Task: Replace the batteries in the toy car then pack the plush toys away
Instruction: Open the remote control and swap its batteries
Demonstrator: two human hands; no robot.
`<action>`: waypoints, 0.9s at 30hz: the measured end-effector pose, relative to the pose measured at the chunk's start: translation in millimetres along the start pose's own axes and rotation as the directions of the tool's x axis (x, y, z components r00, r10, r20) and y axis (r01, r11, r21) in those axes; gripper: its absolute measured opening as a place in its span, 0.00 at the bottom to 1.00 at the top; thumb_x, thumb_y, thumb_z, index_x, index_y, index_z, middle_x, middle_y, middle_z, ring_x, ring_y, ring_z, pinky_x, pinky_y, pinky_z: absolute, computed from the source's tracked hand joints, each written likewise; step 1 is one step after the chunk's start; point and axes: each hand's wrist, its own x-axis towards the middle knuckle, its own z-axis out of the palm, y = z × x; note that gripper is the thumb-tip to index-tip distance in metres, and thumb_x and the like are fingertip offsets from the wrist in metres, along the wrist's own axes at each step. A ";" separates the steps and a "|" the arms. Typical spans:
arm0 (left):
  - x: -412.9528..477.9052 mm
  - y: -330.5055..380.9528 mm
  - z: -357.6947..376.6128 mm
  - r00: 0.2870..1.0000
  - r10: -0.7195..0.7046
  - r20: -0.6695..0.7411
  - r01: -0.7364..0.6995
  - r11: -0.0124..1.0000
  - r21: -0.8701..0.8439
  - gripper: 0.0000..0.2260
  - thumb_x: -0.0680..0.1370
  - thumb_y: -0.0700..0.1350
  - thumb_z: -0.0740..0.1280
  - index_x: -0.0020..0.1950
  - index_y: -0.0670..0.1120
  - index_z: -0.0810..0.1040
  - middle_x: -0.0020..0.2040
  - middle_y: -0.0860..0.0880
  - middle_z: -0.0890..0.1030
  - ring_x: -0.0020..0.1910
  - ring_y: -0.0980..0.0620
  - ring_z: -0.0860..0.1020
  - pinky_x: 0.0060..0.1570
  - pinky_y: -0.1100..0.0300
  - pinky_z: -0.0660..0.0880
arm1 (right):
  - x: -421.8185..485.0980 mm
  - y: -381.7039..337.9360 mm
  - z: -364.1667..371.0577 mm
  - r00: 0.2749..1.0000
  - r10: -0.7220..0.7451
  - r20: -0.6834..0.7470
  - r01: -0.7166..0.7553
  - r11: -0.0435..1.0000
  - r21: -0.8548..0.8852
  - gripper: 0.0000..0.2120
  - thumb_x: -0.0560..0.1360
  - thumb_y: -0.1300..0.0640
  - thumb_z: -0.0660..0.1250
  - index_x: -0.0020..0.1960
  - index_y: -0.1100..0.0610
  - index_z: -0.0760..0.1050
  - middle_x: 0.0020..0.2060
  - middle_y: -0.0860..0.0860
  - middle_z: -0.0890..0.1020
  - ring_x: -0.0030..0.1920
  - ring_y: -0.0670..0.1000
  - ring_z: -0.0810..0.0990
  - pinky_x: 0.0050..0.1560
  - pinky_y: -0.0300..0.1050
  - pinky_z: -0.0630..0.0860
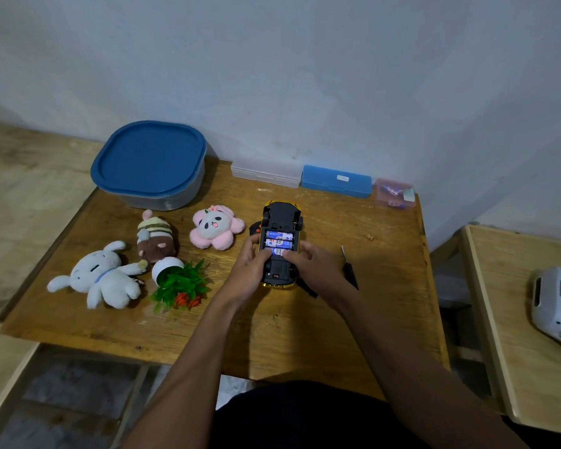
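A yellow toy car [280, 218] lies upside down on the wooden table [305, 335], its black underside up and the battery bay open. Blue and white batteries [279, 239] lie side by side in the bay. My left hand [251, 270] holds the car's left side, its thumb on the nearest battery. My right hand [308, 262] holds the right side, fingers curled onto that same battery. Three plush toys lie to the left: a white bunny [102, 277], a brown and yellow bee [156, 236], a pink panda flower [214, 228].
A lidded blue tub [149, 163] stands at the back left. Clear [264, 173], blue [336, 181] and pink [394, 192] small boxes line the wall. A screwdriver [350, 270] lies right of the car, a fake plant [178, 280] left. A white device [554, 306] rests on the side table.
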 end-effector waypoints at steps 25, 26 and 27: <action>7.8 13.5 -0.1 1.000 -0.012 0.008 0.013 0.997 -0.080 0.11 0.84 0.48 0.58 0.65 0.48 0.68 0.57 0.42 0.80 0.50 0.46 0.82 0.44 0.53 0.78 | 2.3 -9.3 -1.4 0.997 -0.045 -0.064 0.042 0.998 -0.048 0.12 0.81 0.48 0.60 0.51 0.56 0.75 0.42 0.51 0.83 0.38 0.46 0.83 0.36 0.39 0.77; 7.7 14.2 -0.9 1.000 -0.009 0.016 0.010 0.997 -0.077 0.10 0.83 0.47 0.58 0.64 0.49 0.69 0.56 0.42 0.81 0.49 0.47 0.82 0.43 0.54 0.78 | 1.6 -10.3 -2.1 0.996 -0.053 -0.070 0.049 0.997 -0.053 0.12 0.81 0.48 0.60 0.52 0.56 0.75 0.42 0.51 0.83 0.38 0.45 0.83 0.35 0.38 0.77; 7.3 14.6 -1.3 1.000 -0.005 0.024 0.007 0.998 -0.064 0.09 0.83 0.45 0.59 0.63 0.50 0.70 0.54 0.43 0.81 0.48 0.48 0.82 0.42 0.56 0.78 | 1.1 -11.0 -2.7 0.995 -0.062 -0.075 0.058 0.997 -0.056 0.12 0.81 0.49 0.61 0.53 0.57 0.75 0.42 0.50 0.84 0.38 0.45 0.83 0.34 0.37 0.77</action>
